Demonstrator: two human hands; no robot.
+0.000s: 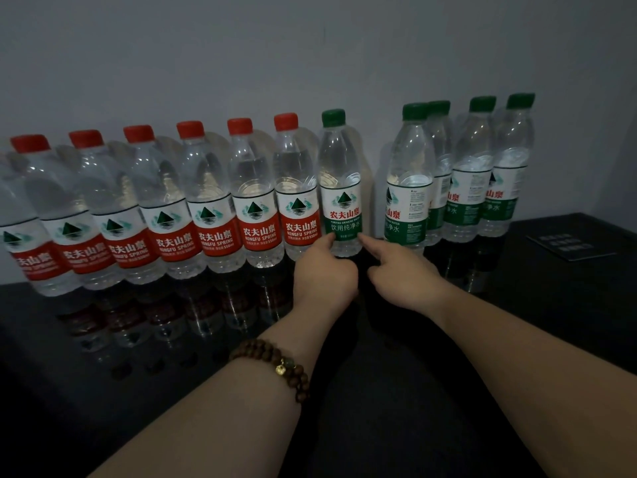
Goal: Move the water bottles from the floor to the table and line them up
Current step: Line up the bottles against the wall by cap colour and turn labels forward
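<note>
On the black glossy table (517, 326), several red-capped water bottles (213, 201) stand in a row along the wall. Right beside the last of them stands a green-capped bottle (341, 188). My left hand (322, 270) and my right hand (400, 270) are curled, and one extended fingertip of each touches this bottle's lower label, one from each side. Neither hand wraps around it. After a gap to the right, several more green-capped bottles (410, 188) stand bunched, one partly behind another.
A grey wall (310, 63) runs just behind the bottles. A dark card with faint print (570, 248) lies on the table at the far right. A beaded bracelet (275, 363) is on my left wrist. The floor is out of view.
</note>
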